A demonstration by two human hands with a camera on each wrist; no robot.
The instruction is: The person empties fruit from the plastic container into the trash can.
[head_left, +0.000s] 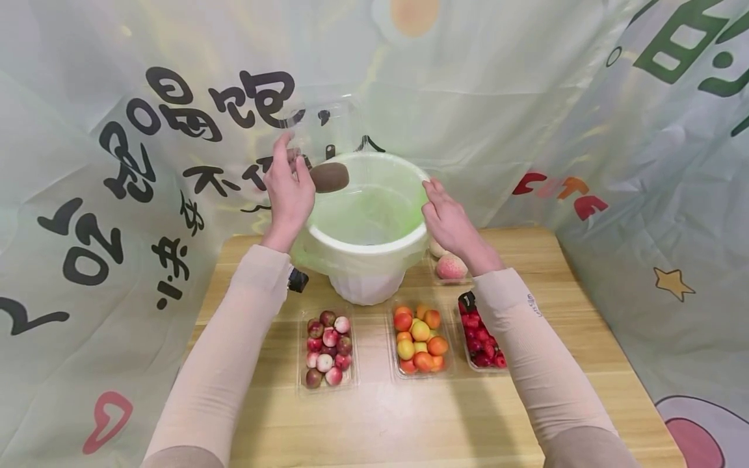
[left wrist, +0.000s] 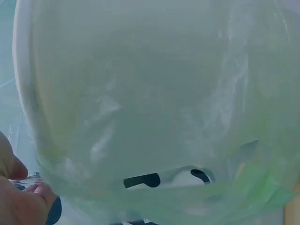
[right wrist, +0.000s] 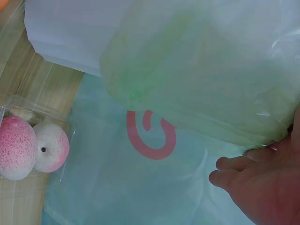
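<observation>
A white trash bin [head_left: 368,279], lined with a pale green plastic bag [head_left: 374,208], stands between my two hands. At its left rim my left hand [head_left: 289,188] pinches the edge of a clear plastic clamshell box [head_left: 336,114], its lid raised behind the bin. A brown oval fruit [head_left: 329,177], kiwi-like, shows just past the left fingertips, overlapping the bin's mouth. My right hand [head_left: 453,221] grips the bin's right rim over the bag; some of its fingers [right wrist: 234,164] lie outside, below the bag's edge.
On the wooden table [head_left: 374,422] are clear boxes of dark red and pink fruit [head_left: 329,351], orange and yellow fruit [head_left: 420,341], red berries [head_left: 481,341] and pink-white peaches [head_left: 452,266]. A small black object [head_left: 298,280] lies left of the bin. Printed cloth [head_left: 497,117] encloses the table.
</observation>
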